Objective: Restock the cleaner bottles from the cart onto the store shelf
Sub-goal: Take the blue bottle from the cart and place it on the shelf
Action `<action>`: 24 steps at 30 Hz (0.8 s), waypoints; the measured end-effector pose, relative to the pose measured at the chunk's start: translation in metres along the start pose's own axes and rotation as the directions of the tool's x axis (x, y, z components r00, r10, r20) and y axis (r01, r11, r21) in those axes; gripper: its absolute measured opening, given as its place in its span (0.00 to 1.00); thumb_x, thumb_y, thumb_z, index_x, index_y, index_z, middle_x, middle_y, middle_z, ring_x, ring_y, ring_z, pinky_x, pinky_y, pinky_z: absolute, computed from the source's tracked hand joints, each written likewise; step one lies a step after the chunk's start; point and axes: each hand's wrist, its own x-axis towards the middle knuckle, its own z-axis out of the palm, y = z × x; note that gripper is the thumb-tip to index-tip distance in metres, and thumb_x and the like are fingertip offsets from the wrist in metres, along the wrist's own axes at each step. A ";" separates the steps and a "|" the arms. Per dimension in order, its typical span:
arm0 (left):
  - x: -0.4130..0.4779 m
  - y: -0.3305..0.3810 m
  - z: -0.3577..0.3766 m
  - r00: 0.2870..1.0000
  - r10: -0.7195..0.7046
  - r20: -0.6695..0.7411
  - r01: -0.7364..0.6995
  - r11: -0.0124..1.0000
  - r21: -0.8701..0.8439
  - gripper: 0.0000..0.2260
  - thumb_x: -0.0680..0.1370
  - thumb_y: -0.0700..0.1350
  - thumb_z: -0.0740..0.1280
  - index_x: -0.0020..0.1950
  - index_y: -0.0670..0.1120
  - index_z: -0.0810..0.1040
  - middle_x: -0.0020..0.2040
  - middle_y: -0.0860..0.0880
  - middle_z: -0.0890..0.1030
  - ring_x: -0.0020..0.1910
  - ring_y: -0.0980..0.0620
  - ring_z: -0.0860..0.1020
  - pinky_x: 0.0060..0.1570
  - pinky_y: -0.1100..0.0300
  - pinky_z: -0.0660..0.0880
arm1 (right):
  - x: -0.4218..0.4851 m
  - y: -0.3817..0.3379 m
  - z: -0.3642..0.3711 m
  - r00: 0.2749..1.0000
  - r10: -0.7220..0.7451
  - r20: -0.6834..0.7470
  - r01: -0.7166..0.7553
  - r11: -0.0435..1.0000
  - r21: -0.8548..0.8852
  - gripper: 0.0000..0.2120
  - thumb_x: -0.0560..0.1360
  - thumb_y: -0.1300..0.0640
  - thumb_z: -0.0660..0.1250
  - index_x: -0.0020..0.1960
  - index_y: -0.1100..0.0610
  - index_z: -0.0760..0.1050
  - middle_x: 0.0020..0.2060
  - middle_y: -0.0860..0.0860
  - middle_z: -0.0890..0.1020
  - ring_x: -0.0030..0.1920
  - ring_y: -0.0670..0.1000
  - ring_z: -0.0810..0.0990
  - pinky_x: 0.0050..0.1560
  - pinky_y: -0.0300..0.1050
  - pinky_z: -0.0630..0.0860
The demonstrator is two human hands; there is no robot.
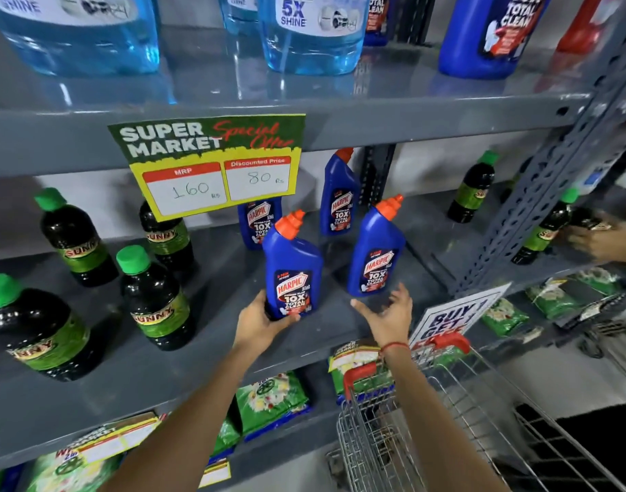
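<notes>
1. Our left hand [260, 323] has its grip closed around the lower part of a blue cleaner bottle [293, 268] with an orange cap, held upright at the front of the middle shelf [205, 353]; we cannot tell whether its base touches the shelf.
2. Our right hand [389, 316] is open, fingers spread, holding nothing, just below a second blue bottle [375, 250] that stands on the same shelf.
3. Two more blue bottles stand further back: one [339, 195] near the rear upright, another [258, 221] partly hidden behind a hanging price sign [212, 165].
4. Dark bottles with green caps [151, 296] stand to the left on this shelf.
5. The wire cart [410, 420] with red handles sits low on the right, below our right forearm.
6. On the top shelf stand clear light-blue bottles [311, 33].
7. At the far right another person's hand [602, 239] touches a dark bottle there.
</notes>
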 end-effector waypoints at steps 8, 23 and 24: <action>0.015 -0.005 -0.010 0.999 0.002 0.039 -0.004 0.998 0.058 0.24 0.63 0.49 0.78 0.55 0.46 0.76 0.47 0.50 0.83 0.41 0.57 0.78 0.38 0.69 0.71 | 0.023 -0.014 0.021 0.999 -0.044 0.013 0.045 0.994 -0.097 0.60 0.52 0.45 0.81 0.73 0.54 0.49 0.69 0.59 0.65 0.68 0.59 0.65 0.67 0.56 0.67; 0.016 -0.009 -0.010 1.000 -0.013 -0.008 0.014 0.998 0.063 0.24 0.63 0.48 0.78 0.55 0.44 0.76 0.47 0.49 0.83 0.38 0.60 0.77 0.32 0.77 0.70 | 0.023 -0.014 0.024 0.995 -0.072 -0.063 0.067 0.995 -0.080 0.46 0.53 0.50 0.80 0.64 0.54 0.61 0.56 0.55 0.76 0.54 0.55 0.76 0.52 0.43 0.71; 0.016 -0.009 -0.010 1.000 -0.019 -0.004 0.019 0.998 0.058 0.24 0.63 0.48 0.78 0.55 0.44 0.76 0.47 0.48 0.83 0.38 0.61 0.77 0.32 0.78 0.70 | 0.023 -0.013 0.024 0.996 -0.067 -0.058 0.062 0.995 -0.082 0.46 0.53 0.50 0.80 0.65 0.54 0.60 0.56 0.55 0.76 0.54 0.54 0.76 0.53 0.44 0.72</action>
